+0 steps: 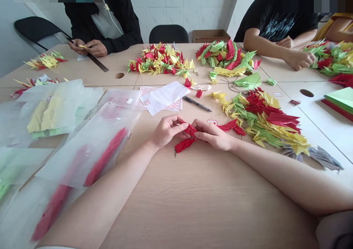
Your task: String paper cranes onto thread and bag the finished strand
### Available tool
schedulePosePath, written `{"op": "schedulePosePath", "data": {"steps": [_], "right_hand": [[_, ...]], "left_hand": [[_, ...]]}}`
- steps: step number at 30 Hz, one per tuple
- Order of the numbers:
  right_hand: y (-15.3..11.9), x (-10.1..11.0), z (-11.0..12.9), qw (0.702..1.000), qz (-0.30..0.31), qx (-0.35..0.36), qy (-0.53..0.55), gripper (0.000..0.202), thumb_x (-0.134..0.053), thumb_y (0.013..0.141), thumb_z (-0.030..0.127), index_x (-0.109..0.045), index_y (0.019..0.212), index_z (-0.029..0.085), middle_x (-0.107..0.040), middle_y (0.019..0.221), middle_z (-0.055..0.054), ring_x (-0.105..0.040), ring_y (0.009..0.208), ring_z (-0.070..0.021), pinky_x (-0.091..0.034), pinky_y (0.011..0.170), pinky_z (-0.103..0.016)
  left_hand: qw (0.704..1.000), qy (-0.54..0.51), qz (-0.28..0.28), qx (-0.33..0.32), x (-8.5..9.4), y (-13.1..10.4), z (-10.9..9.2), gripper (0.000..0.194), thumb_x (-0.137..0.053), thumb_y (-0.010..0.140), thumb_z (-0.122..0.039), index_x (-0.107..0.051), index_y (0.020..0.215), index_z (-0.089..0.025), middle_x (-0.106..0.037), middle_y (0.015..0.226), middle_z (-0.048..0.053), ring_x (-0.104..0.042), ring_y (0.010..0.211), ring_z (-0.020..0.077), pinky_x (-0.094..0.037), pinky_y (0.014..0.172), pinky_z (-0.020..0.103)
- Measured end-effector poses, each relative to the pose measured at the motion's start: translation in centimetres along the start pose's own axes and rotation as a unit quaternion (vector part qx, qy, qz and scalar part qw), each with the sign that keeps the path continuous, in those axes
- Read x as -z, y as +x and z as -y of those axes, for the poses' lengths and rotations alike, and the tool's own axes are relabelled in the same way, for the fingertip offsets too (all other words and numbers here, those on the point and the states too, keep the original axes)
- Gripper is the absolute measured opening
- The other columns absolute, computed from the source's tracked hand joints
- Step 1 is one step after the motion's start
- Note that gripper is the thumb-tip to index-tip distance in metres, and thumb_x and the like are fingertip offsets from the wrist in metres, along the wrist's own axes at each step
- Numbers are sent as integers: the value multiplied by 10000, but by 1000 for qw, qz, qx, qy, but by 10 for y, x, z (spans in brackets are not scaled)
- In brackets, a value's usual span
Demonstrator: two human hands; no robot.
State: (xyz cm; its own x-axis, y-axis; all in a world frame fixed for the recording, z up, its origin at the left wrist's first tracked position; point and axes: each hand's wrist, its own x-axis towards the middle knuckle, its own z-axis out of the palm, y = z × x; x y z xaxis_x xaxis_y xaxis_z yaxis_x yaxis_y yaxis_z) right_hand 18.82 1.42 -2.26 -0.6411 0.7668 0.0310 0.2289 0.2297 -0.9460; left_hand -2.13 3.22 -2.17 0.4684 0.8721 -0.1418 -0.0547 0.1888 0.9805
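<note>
Head view: left hand [165,131] and right hand [212,133] meet mid-counter, fingers of both pinched on red paper cranes [187,138] strung together. Best keep grip light near thread, wings uncrushed. Pen [197,104] beyond, crane pile [264,120] right.

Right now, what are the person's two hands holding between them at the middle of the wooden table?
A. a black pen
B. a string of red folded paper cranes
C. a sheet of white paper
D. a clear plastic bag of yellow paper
B: the left hand and right hand both pinch the string of red folded paper cranes, while the black pen lies untouched farther back.
</note>
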Motion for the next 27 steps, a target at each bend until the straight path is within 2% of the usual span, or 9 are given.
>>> {"op": "schedulePosePath", "data": {"steps": [3,8,11,13,20,27], "right_hand": [[1,-2,-2,998,-56,3,-29,164,-450,981,313,-524,917,182,-532,795,4,-469,710,-135,-389,670,-263],[1,-6,-2,987,-137,14,-82,178,-486,961,317,-536,851,185,-556,766,-6,-490,693,-141,-399,651,-268],[1,-8,-1,970,-207,41,-121,114,-541,932,302,-537,899,193,-571,804,-19,-496,695,-145,-409,638,-272],[1,-9,-1,961,-231,71,-136,99,-554,929,298,-552,921,199,-591,836,-37,-518,722,-159,-434,660,-290],[2,-8,-1,955,-225,125,-148,90,-554,941,281,-586,891,213,-613,890,-65,-568,821,-198,-474,774,-355],[0,-7,-4,977,-183,97,-57,148,-565,938,316,-605,853,201,-605,869,-56,-574,772,-180,-485,711,-333]], "left_hand": [[1000,-4,-2,-2,0,0,2,275,-775,767,-353,-633,844,-130,-739,761,32,-732,686,152,-600,634,226],[999,24,9,34,-4,-1,2,325,-793,749,-356,-736,949,-107,-772,877,93,-748,810,197,-617,736,269],[999,22,2,39,-6,-1,2,345,-802,734,-371,-754,949,-106,-774,844,96,-748,797,204,-621,733,288],[999,17,-1,40,-7,0,1,349,-812,722,-365,-755,950,-108,-774,835,96,-748,784,199,-619,727,284],[999,-4,-5,37,-8,0,1,314,-822,712,-337,-747,905,-101,-769,796,89,-744,739,182,-609,681,252],[998,-25,21,46,-2,0,2,255,-786,757,-328,-750,890,-113,-768,787,77,-732,694,147,-588,633,198]]}}
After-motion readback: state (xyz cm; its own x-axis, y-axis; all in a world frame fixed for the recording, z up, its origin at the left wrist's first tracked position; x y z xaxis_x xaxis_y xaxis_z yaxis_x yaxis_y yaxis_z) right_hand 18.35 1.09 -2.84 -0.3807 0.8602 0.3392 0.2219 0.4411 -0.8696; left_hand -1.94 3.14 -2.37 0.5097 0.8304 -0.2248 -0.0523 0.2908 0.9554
